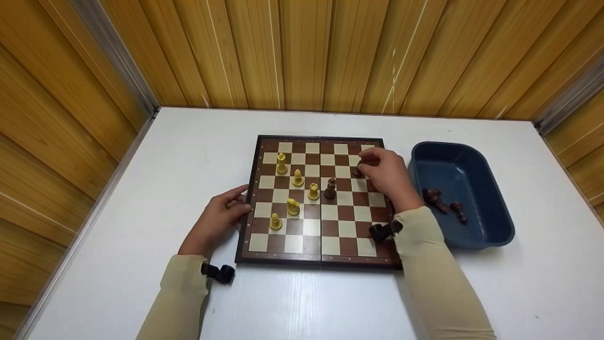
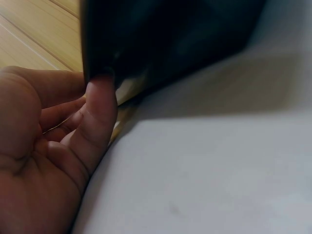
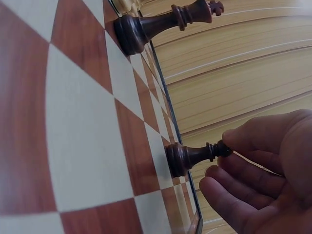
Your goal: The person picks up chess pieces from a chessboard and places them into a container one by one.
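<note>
The right hand (image 1: 386, 175) pinches a dark piece (image 3: 180, 158); left of that grip stands a dark king (image 1: 330, 190), rightward a blue bin (image 1: 479, 189). The left hand (image 1: 217, 213), unclenched, touches the chessboard (image 1: 348, 229).

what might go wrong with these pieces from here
The right hand pinches a dark piece by its top, so it might slip. The tall dark piece stands close beside a yellow piece; a bump could topple both. The left hand touches the edge of the chessboard, so a push might jolt everything on it.
</note>
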`<act>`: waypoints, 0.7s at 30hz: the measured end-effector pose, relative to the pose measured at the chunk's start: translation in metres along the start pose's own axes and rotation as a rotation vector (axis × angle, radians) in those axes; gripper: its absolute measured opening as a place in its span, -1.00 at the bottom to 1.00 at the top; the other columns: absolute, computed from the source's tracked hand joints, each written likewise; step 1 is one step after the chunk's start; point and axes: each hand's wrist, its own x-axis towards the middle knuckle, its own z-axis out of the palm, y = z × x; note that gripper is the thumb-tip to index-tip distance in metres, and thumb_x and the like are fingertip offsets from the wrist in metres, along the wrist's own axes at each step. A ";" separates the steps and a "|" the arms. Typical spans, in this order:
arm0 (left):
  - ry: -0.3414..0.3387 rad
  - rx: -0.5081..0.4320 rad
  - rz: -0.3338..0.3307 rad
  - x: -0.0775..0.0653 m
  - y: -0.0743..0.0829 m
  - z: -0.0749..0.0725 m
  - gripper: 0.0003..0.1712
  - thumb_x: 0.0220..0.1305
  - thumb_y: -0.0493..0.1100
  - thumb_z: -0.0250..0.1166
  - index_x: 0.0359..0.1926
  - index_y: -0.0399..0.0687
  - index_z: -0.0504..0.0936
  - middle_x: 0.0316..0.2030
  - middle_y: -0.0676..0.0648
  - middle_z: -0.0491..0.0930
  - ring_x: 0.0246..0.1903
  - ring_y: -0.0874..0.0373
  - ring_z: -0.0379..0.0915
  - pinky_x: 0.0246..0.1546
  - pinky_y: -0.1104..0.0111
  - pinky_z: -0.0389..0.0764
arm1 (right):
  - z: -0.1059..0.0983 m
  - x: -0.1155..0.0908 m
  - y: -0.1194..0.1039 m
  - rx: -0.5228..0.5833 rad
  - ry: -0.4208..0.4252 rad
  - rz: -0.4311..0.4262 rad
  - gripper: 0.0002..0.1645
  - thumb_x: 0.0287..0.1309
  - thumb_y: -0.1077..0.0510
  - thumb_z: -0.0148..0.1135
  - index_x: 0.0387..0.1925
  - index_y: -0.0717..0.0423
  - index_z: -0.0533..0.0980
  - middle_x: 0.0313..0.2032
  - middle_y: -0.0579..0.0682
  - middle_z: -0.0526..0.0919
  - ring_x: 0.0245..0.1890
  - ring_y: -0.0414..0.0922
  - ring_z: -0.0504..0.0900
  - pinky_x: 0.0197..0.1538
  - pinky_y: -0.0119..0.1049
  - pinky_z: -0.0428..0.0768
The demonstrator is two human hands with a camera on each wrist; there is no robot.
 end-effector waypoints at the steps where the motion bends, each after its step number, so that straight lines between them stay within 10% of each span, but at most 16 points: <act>1: 0.001 -0.002 -0.001 0.000 0.000 0.000 -0.36 0.31 -0.29 0.22 0.40 -0.04 0.32 -0.03 -0.21 0.47 -0.30 0.20 0.54 -0.34 0.42 0.60 | 0.001 0.001 0.000 -0.004 -0.006 0.004 -0.61 0.26 0.17 0.18 0.12 0.13 0.54 0.02 0.13 0.63 0.04 0.07 0.58 0.10 0.00 0.52; 21: -0.003 -0.013 0.003 0.001 -0.001 0.000 -0.36 0.30 -0.27 0.24 0.39 -0.04 0.33 -0.04 -0.23 0.47 -0.32 0.19 0.54 -0.34 0.40 0.60 | 0.005 0.003 0.007 0.066 0.025 0.041 -0.67 0.26 0.22 0.16 0.04 0.13 0.59 0.00 0.14 0.64 0.03 0.04 0.56 0.10 -0.07 0.49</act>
